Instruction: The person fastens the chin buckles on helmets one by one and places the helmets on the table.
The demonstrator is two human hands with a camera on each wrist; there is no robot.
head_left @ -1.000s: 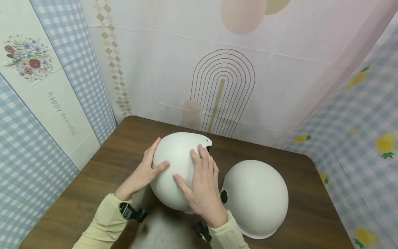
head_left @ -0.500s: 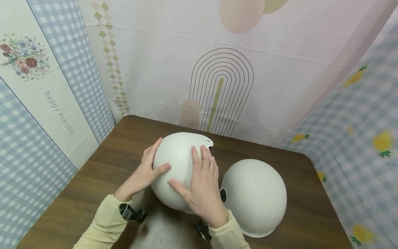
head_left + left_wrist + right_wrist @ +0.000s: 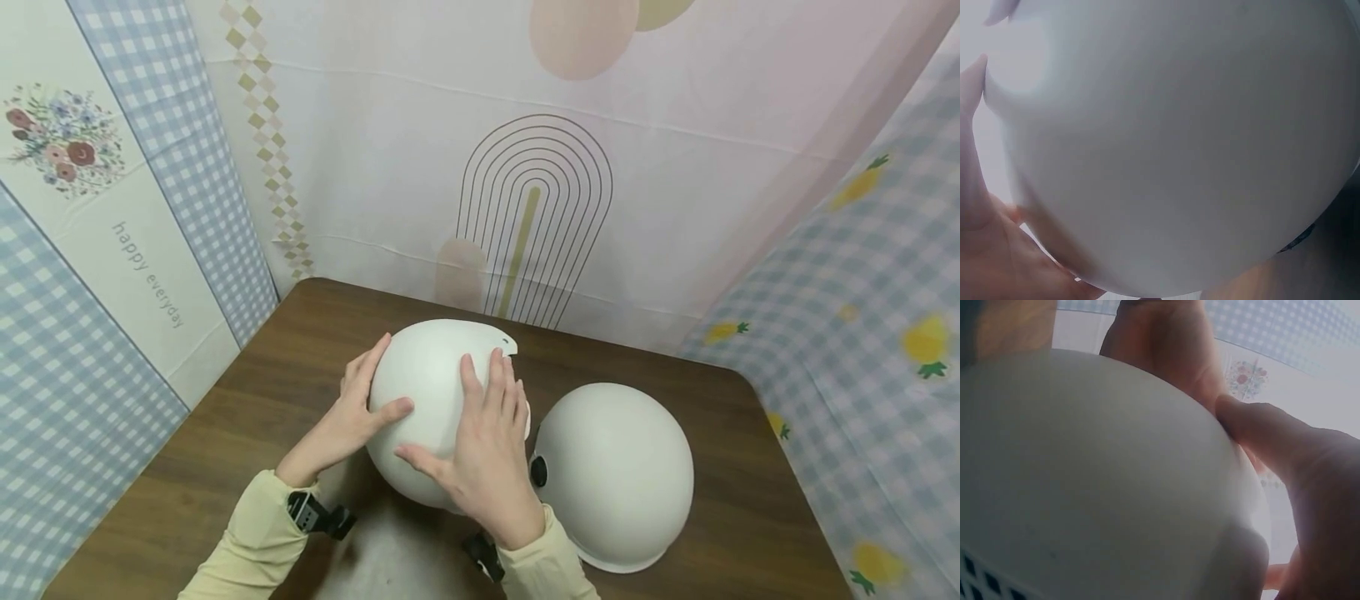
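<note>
A smooth white helmet [image 3: 427, 375] is tilted between both hands over the table, with a small hole near its upper right edge. My left hand [image 3: 352, 421] grips its left side, thumb on the near face and fingers round the far side. My right hand [image 3: 491, 454] rests on the right face with long, nearly straight fingers and the thumb spread left. In the left wrist view the white shell [image 3: 1172, 144] fills most of the picture. The right wrist view shows a dark lattice [image 3: 991, 581] low on the shell. The helmet's inside is hidden.
A second white helmet [image 3: 618, 475] sits dome up on the brown wooden table [image 3: 720, 425], just right of my right hand. A round black part [image 3: 538, 472] shows on its left side. Patterned cloth [image 3: 375, 167] hangs behind and at both sides.
My right thumb has slid left and down across the shell, and the right fingers have shifted slightly. The held helmet has moved slightly right. The left hand keeps its grip.
</note>
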